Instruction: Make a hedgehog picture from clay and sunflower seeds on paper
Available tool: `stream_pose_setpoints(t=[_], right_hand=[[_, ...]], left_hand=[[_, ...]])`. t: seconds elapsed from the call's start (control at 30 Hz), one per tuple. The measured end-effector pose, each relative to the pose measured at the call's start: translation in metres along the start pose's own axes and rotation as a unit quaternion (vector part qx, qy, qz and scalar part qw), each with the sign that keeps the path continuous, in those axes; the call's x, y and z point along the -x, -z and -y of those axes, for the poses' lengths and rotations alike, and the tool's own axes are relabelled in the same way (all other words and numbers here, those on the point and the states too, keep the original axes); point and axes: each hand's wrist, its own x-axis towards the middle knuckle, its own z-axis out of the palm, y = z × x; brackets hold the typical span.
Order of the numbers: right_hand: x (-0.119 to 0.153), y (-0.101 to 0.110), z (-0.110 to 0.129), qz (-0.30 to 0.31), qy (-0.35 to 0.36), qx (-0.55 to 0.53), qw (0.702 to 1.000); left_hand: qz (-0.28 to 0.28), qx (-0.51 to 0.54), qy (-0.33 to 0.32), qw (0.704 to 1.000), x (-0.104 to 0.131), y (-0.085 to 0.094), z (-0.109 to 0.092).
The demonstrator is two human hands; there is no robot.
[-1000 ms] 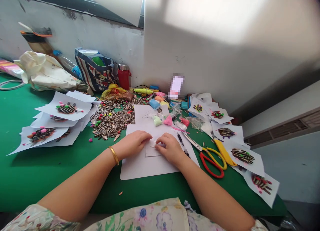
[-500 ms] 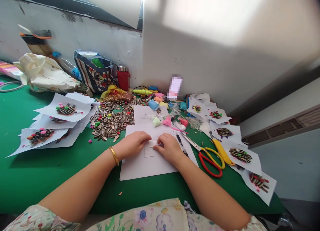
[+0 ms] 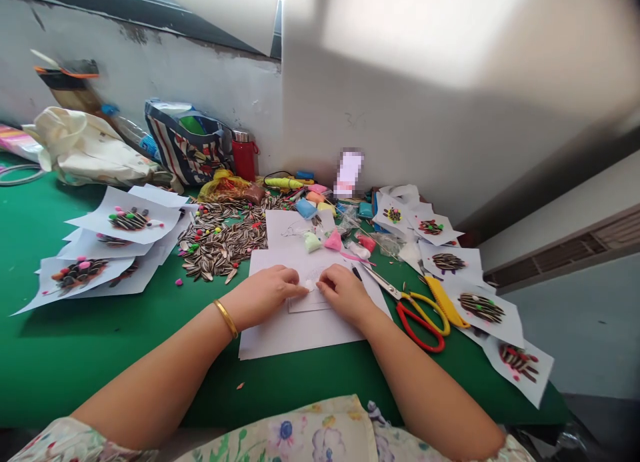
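Observation:
My left hand [image 3: 275, 292], with a gold bangle at the wrist, is closed, its fingertips against a small lump of white modelling clay [image 3: 309, 285]. From the other side, my right hand [image 3: 345, 292] pinches at the same lump with thumb and forefinger; the fingers partly hide it. Beneath both hands lies a small white paper [image 3: 305, 305] with a faint drawing. It rests on larger white sheets [image 3: 270, 339]. A black pen [image 3: 357, 273] is partly covered by my right hand. Scissors [image 3: 420, 315] with red and yellow handles lie to its right.
Sunflower seeds [image 3: 220, 242] are heaped beyond my left hand. Coloured clay packets [image 3: 333, 240] lie ahead. Papers with seed pictures are stacked left [image 3: 130, 219] and spread along the right [image 3: 483, 309]. A striped bag [image 3: 187, 142] and red flask [image 3: 244, 157] stand by the wall.
My left hand has moved slightly right, its forefinger now reaching the white lump. My right hand has shifted a little right and now covers more of the pen.

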Motion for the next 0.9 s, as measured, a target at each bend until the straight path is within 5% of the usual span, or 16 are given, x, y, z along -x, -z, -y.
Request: stream_pose_setpoints(t=[0.9], right_hand=[[0.0, 0.0, -0.001, 0.012, 0.019, 0.016, 1.0]], left_hand=[[-0.014, -0.09, 0.042, 0.995, -0.013, -0.015, -0.011]])
